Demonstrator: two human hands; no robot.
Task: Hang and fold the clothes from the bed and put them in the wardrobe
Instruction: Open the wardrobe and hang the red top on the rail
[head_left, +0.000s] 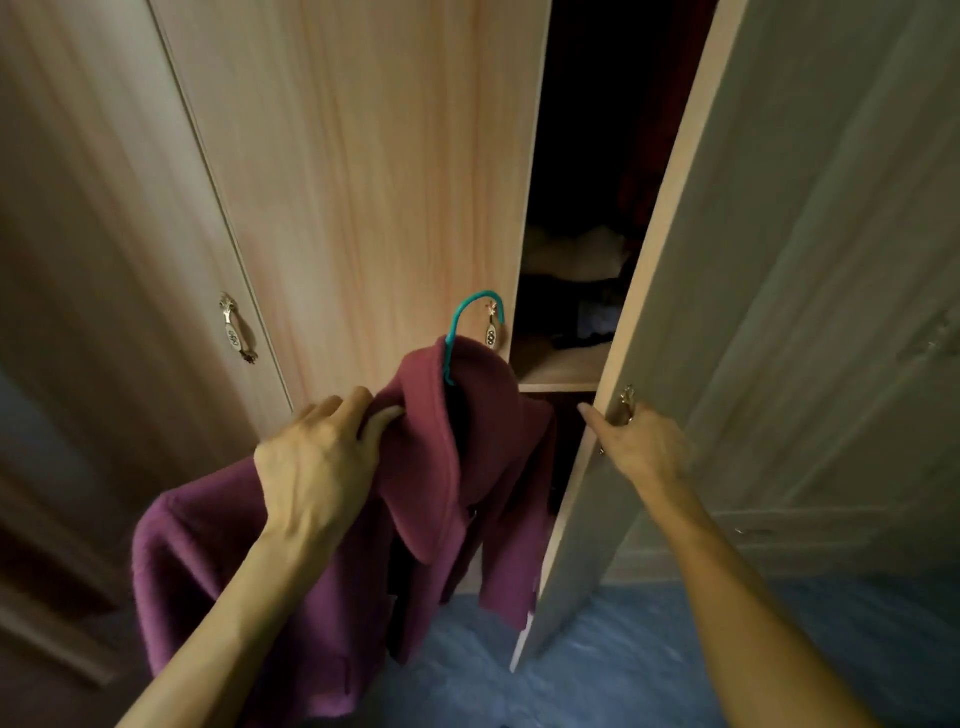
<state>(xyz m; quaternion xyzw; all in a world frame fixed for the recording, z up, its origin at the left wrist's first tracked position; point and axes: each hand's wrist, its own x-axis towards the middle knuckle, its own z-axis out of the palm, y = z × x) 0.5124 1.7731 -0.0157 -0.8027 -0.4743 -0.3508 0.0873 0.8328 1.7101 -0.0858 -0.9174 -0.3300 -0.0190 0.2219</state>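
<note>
A maroon coat hangs on a teal hanger in front of the wooden wardrobe. My left hand grips the coat at its shoulder, by the collar. The hanger's hook pokes up above the collar, close to the handle of the shut middle door. My right hand holds the edge of the partly open wardrobe door at its metal handle. Through the gap a dark interior shows, with folded clothes stacked on a shelf.
Two shut wardrobe doors stand to the left, each with an ornate metal handle. The floor below is blue. The gap between the middle door and the open door is narrow.
</note>
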